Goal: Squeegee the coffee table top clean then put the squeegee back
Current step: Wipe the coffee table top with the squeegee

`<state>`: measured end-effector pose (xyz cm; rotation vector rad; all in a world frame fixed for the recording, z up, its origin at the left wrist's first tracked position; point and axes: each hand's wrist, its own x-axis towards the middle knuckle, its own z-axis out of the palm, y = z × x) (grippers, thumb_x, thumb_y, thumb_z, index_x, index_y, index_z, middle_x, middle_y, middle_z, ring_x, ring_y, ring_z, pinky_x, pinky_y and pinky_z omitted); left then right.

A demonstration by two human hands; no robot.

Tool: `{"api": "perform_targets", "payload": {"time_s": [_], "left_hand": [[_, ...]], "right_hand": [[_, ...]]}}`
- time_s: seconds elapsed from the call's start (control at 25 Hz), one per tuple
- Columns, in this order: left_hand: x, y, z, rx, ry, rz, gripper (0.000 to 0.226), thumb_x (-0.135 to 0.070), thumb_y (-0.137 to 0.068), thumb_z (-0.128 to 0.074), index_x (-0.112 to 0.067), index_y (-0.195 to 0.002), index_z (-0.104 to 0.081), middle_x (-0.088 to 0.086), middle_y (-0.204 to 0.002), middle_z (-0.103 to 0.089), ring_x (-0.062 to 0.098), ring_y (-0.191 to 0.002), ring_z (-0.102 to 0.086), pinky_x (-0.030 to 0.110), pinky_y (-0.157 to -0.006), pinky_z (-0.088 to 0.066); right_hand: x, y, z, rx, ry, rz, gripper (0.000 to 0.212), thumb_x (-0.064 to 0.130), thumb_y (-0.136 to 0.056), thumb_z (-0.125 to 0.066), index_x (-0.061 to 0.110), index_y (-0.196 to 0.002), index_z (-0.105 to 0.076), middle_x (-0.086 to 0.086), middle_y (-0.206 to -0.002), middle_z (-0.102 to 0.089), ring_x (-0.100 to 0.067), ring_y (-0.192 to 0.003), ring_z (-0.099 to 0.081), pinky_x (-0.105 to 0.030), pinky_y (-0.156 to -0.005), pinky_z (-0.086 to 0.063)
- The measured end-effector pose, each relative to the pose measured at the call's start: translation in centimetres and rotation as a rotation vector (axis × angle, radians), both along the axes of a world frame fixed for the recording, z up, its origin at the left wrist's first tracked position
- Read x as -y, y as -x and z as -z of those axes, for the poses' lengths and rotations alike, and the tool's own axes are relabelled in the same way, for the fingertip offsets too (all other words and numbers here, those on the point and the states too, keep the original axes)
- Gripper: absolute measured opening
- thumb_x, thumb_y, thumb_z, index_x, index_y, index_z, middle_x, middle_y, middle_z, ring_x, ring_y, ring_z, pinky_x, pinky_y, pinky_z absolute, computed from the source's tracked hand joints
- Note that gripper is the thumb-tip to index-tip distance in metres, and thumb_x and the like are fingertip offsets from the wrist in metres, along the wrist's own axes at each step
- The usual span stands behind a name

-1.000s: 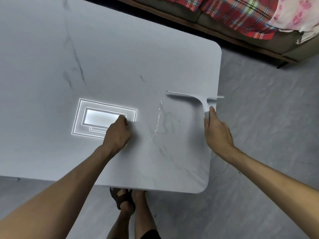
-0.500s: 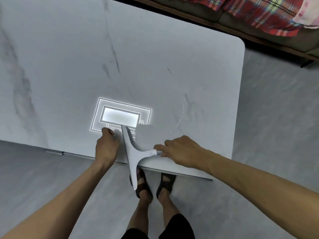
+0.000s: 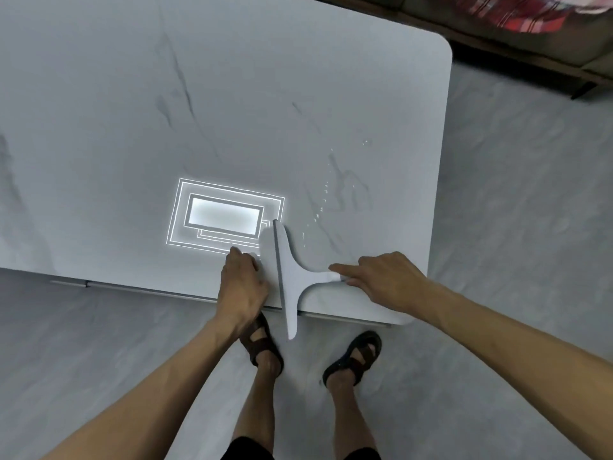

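A white T-shaped squeegee (image 3: 288, 273) lies flat at the near edge of the grey marble coffee table (image 3: 232, 104), its blade running front to back and sticking out past the edge. My right hand (image 3: 384, 280) grips the short handle from the right. My left hand (image 3: 243, 283) rests in a loose fist on the table top just left of the blade, holding nothing that I can see. A trail of water droplets (image 3: 323, 200) lies on the top beyond the squeegee.
A bright reflection of a ceiling lamp (image 3: 225, 215) shines on the table top. A sofa with a red plaid cloth (image 3: 517, 14) stands past the far right corner. My sandalled feet (image 3: 353, 356) stand on grey floor below the table edge.
My right hand has swept the squeegee from the table's right edge leftwards to the near edge beside my left hand. Over the last half second the blade shifted slightly further onto the table.
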<state>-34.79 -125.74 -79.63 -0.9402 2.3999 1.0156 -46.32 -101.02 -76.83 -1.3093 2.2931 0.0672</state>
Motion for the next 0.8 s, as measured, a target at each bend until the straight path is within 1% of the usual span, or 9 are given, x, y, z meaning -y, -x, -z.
{"api": "perform_targets", "payload": {"time_s": [0.08, 0.16, 0.24, 0.32, 0.48, 0.56, 0.64, 0.72, 0.8], "left_hand": [[-2.2, 0.2, 0.6, 0.043, 0.015, 0.115, 0.016, 0.001, -0.077, -0.051, -0.002, -0.093, -0.05, 0.019, -0.109, -0.049, 0.037, -0.098, -0.051, 0.046, -0.087, -0.045], [-4.8, 0.4, 1.5, 0.134, 0.06, 0.222, 0.032, -0.006, -0.078, -0.052, 0.004, -0.108, -0.051, 0.027, -0.127, -0.044, 0.043, -0.116, -0.044, 0.049, -0.099, -0.041], [-7.1, 0.7, 2.2, 0.199, 0.085, 0.266, 0.039, -0.009, -0.078, -0.05, 0.006, -0.114, -0.049, 0.034, -0.135, -0.038, 0.047, -0.125, -0.037, 0.05, -0.103, -0.037], [-8.7, 1.3, 2.3, 0.208, 0.089, 0.223, 0.036, -0.008, -0.078, -0.052, 0.006, -0.111, -0.049, 0.036, -0.135, -0.035, 0.048, -0.126, -0.035, 0.049, -0.102, -0.037], [-9.4, 2.5, 2.1, 0.24, 0.081, 0.097, 0.042, -0.01, -0.086, -0.058, 0.001, -0.125, -0.05, 0.026, -0.143, -0.033, 0.044, -0.13, -0.039, 0.05, -0.104, -0.04], [-9.3, 2.4, 1.6, 0.197, 0.078, 0.062, 0.031, -0.008, -0.086, -0.054, -0.001, -0.116, -0.05, 0.025, -0.13, -0.043, 0.043, -0.117, -0.049, 0.045, -0.09, -0.044], [-9.0, 1.6, 0.7, 0.135, 0.061, -0.041, 0.02, -0.005, -0.084, -0.05, -0.008, -0.103, -0.045, 0.016, -0.103, -0.054, 0.04, -0.091, -0.056, 0.037, -0.07, -0.04], [-8.5, 0.4, -0.3, 0.107, 0.057, -0.22, 0.019, -0.003, -0.085, -0.045, -0.012, -0.1, -0.041, 0.01, -0.086, -0.056, 0.034, -0.076, -0.054, 0.035, -0.064, -0.038], [-7.6, -0.9, -1.0, 0.067, 0.089, -0.391, 0.017, -0.002, -0.086, -0.041, -0.011, -0.1, -0.04, 0.011, -0.084, -0.056, 0.033, -0.076, -0.052, 0.035, -0.065, -0.038]], "right_hand": [[-3.1, 1.2, -1.1, 0.022, -0.087, 0.05, 0.041, 0.047, -0.101, -0.032, 0.046, -0.142, -0.037, -0.001, -0.089, -0.063, -0.024, -0.073, -0.063, -0.029, -0.056, -0.032], [-7.0, 2.6, -2.2, 0.01, -0.119, 0.101, 0.041, 0.048, -0.1, -0.032, 0.046, -0.14, -0.038, 0.0, -0.091, -0.065, -0.023, -0.076, -0.064, -0.03, -0.056, -0.039], [-10.9, 3.8, -3.1, -0.001, -0.15, 0.148, 0.039, 0.047, -0.1, -0.036, 0.046, -0.139, -0.041, 0.002, -0.091, -0.067, -0.021, -0.075, -0.064, -0.031, -0.057, -0.046], [-14.2, 5.1, -3.7, -0.015, -0.172, 0.178, 0.039, 0.045, -0.1, -0.037, 0.047, -0.138, -0.042, 0.006, -0.087, -0.066, -0.02, -0.073, -0.063, -0.031, -0.057, -0.047], [-18.1, 7.2, -5.4, -0.062, -0.213, 0.2, 0.036, 0.05, -0.099, -0.029, 0.052, -0.133, -0.04, 0.008, -0.081, -0.061, -0.018, -0.071, -0.063, -0.031, -0.057, -0.049], [-18.2, 7.5, -6.3, -0.068, -0.212, 0.16, 0.036, 0.052, -0.099, -0.027, 0.055, -0.133, -0.036, 0.008, -0.083, -0.062, -0.017, -0.072, -0.063, -0.03, -0.056, -0.048], [-16.4, 7.2, -6.5, -0.051, -0.186, 0.07, 0.039, 0.053, -0.099, -0.025, 0.055, -0.137, -0.032, 0.008, -0.09, -0.064, -0.018, -0.075, -0.063, -0.029, -0.05, -0.04], [-12.8, 6.3, -5.6, -0.006, -0.125, -0.079, 0.043, 0.054, -0.099, -0.021, 0.052, -0.14, -0.032, 0.006, -0.094, -0.063, -0.021, -0.077, -0.063, -0.029, -0.048, -0.029], [-8.1, 4.4, -3.7, 0.046, -0.034, -0.238, 0.041, 0.051, -0.1, -0.023, 0.047, -0.138, -0.037, 0.001, -0.089, -0.061, -0.026, -0.072, -0.062, -0.03, -0.051, -0.031]]}}
